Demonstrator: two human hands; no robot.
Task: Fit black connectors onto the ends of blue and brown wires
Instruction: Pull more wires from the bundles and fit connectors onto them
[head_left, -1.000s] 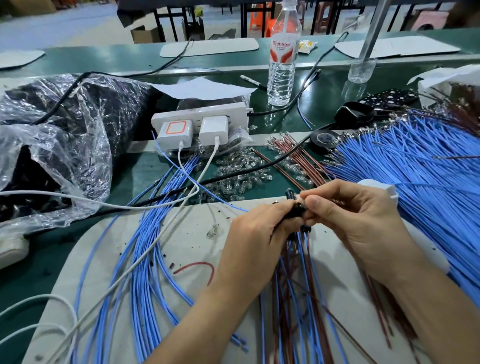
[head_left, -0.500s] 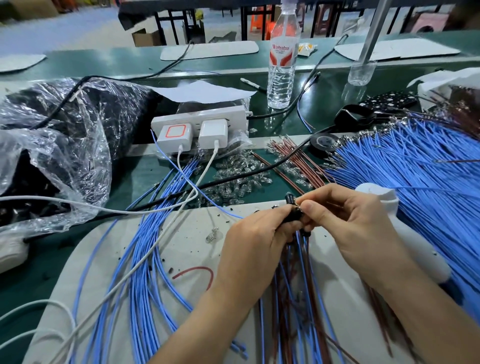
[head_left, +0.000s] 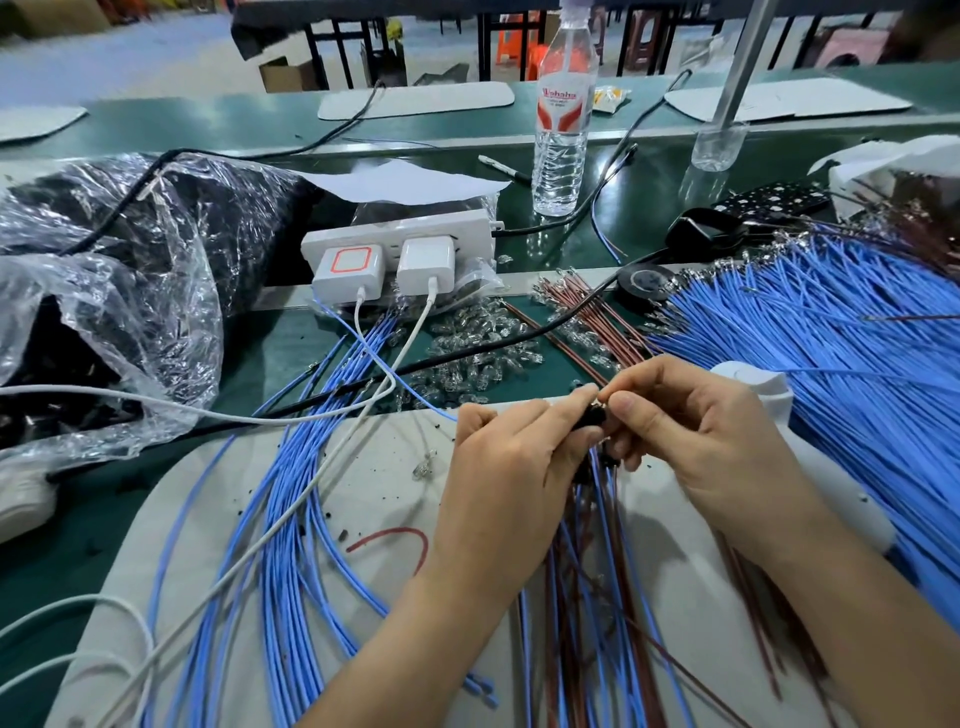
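My left hand (head_left: 511, 467) pinches a small black connector (head_left: 589, 420) between thumb and forefinger above the white work mat (head_left: 363, 493). My right hand (head_left: 696, 431) meets it from the right, thumb and fingers pinching at the connector's end; the wire tip there is hidden. A bundle of blue and brown wires (head_left: 597, 597) hangs down from the connector over the mat. Loose blue wires (head_left: 280, 545) lie on the left of the mat. A big fan of blue wires (head_left: 831, 353) covers the right. Brown wires (head_left: 587, 322) lie behind my hands.
A white power strip (head_left: 400, 249) with two chargers stands behind the mat, white cables running left. Clear small bulbs (head_left: 478, 348) are heaped near it. A plastic bag (head_left: 104, 291) fills the left. A water bottle (head_left: 563, 119) and black tape roll (head_left: 647, 280) stand farther back.
Both hands stayed together at the connector and the right thumb and fingers shifted slightly on it. The view has drifted a little.
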